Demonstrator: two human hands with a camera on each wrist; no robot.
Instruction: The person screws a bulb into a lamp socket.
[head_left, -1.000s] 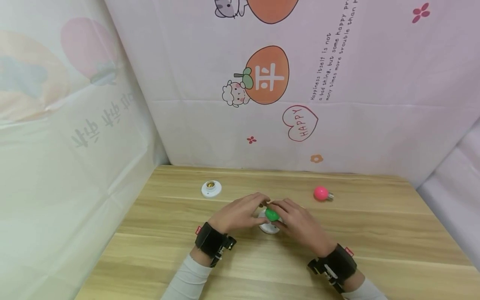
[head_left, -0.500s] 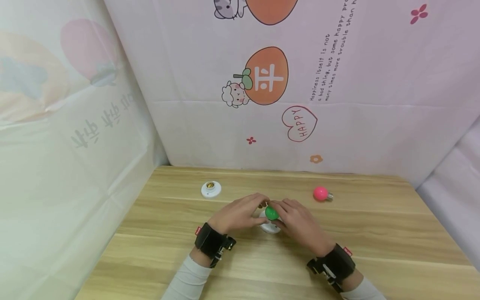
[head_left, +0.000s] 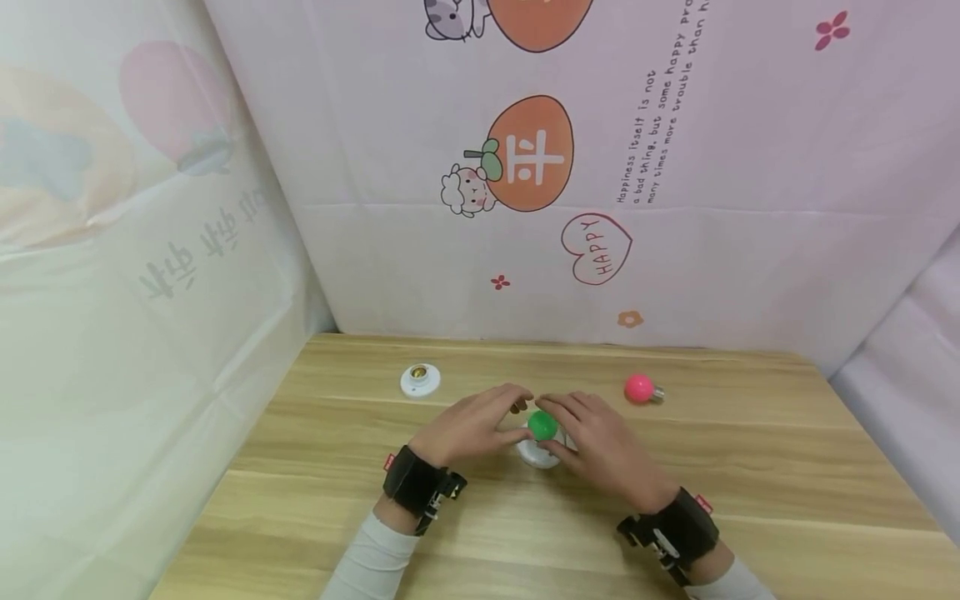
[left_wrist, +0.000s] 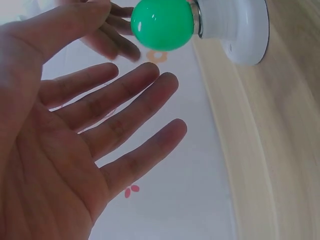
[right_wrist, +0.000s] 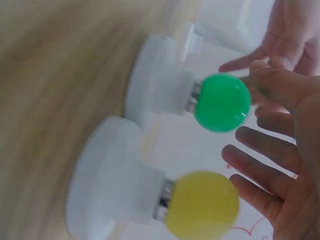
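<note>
In the head view a green light bulb (head_left: 542,426) stands upright in a round white lamp socket (head_left: 537,454). A strip of its metal cap shows above the socket in the right wrist view. To the left, my left hand (head_left: 474,429) has its fingers spread, apart from the bulb (left_wrist: 162,24) in the left wrist view. My right hand (head_left: 609,454) is around the bulb's right side, fingers loosely spread and a gap showing in the right wrist view. A yellow light bulb (right_wrist: 202,205) sits in another white socket (right_wrist: 107,180), hidden behind my right hand in the head view.
An unoccupied white socket (head_left: 420,380) lies at the back left of the wooden table (head_left: 480,542). A pink light bulb (head_left: 640,388) lies on its side at the back right. Printed cloth (head_left: 405,267) hangs behind the table and along both sides.
My right fingers have spread away from the green bulb, so more of it shows. My left hand has drawn slightly left. The bulb stays in its socket.
</note>
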